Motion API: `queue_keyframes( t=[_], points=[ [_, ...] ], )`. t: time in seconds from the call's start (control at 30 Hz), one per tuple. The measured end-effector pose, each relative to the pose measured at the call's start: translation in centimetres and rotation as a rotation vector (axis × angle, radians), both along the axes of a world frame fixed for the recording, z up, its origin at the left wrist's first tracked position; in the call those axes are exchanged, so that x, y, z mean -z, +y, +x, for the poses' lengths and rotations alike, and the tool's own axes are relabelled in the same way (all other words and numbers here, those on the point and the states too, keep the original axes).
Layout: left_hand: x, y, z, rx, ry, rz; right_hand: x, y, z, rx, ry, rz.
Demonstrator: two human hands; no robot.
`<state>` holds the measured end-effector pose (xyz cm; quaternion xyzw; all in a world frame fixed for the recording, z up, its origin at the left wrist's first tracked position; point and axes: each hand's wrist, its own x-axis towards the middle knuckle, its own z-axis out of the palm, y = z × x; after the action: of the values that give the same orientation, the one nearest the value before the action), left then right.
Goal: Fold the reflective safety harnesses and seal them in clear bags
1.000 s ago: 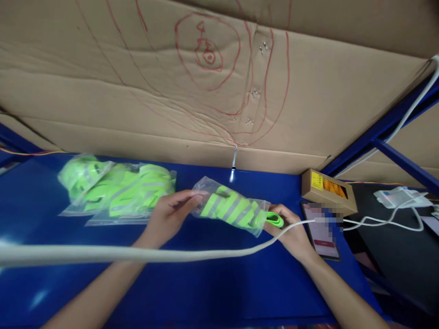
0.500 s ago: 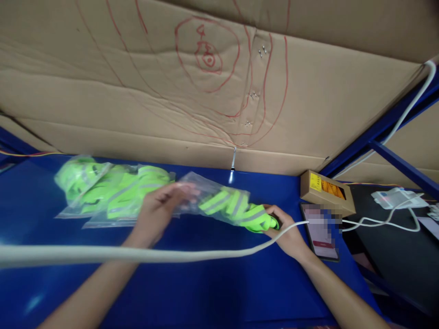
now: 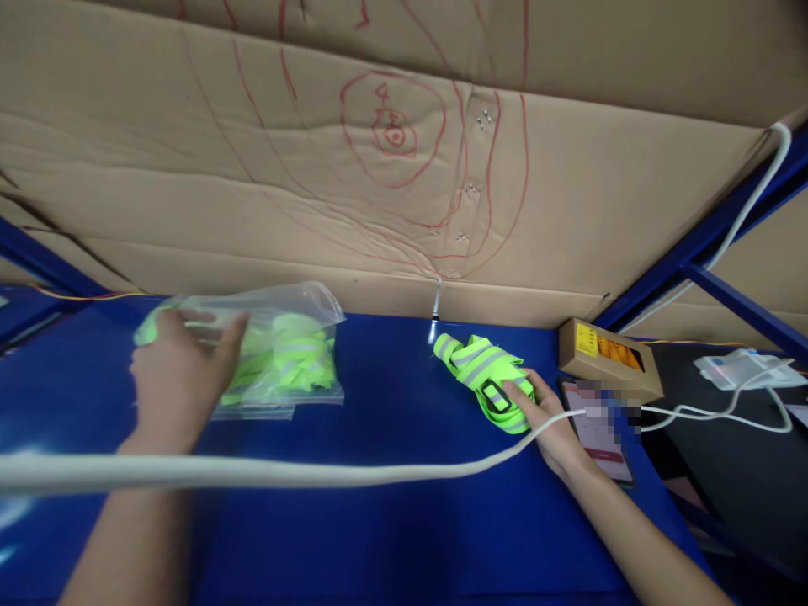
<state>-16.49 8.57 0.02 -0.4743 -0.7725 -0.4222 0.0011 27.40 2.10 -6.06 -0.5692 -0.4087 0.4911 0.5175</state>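
Observation:
My right hand grips the end of a bundled neon-yellow reflective strap with grey stripes and a black buckle. The strap is out of any bag, just above or on the blue table. Over at the left, my left hand, a little blurred, has its thumb and fingers apart. It hovers over clear plastic bags that hold more yellow straps. A clear, seemingly empty bag lies across the top of that pile, beside the left fingers; whether they touch it is hard to see.
A white cable crosses the foreground to a phone at the right. Behind that stands a cardboard box with orange contents. A cardboard wall with red marker rings backs the blue table. Blue frame bars rise on both sides.
The strap in my right hand has come out of its clear bag. My left hand has moved left, over the pile, and an empty-looking bag now lies there.

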Motion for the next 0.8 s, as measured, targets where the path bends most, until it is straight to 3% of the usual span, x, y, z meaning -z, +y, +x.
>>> queue_keyframes(
  t=[0.13,0.27,0.33,0.4,0.47,0.53,0.63,0.8],
  points=[
    [-1.2,-1.0,-0.8,-0.094,0.105,-0.122,-0.5,0.0,-0.3,-0.020,0.266,-0.142],
    [-2.1,-2.4,0.8,-0.116,0.207,0.062,-0.6,0.1,-0.3,-0.081,0.408,-0.225],
    [-1.7,-3.3,3.7,0.054,0.242,0.196,-0.4,0.0,-0.4,-0.123,0.428,-0.227],
    [-0.6,-4.3,7.9,0.379,0.189,0.330,-0.1,-0.2,-0.7,-0.146,0.430,-0.226],
    [1.0,-5.3,12.6,0.849,0.242,0.248,0.0,-0.6,-1.1,-0.175,0.426,-0.215],
    [2.5,-6.2,16.6,1.084,0.330,0.103,-0.1,-1.1,-1.4,-0.212,0.421,-0.215],
    [4.0,-6.2,19.5,1.229,0.182,-0.139,-0.5,-1.6,-1.5,-0.238,0.420,-0.230],
    [3.7,-4.2,17.4,1.327,-0.336,-0.422,-0.8,-1.2,-0.8,-0.171,0.393,-0.216]
  ],
)
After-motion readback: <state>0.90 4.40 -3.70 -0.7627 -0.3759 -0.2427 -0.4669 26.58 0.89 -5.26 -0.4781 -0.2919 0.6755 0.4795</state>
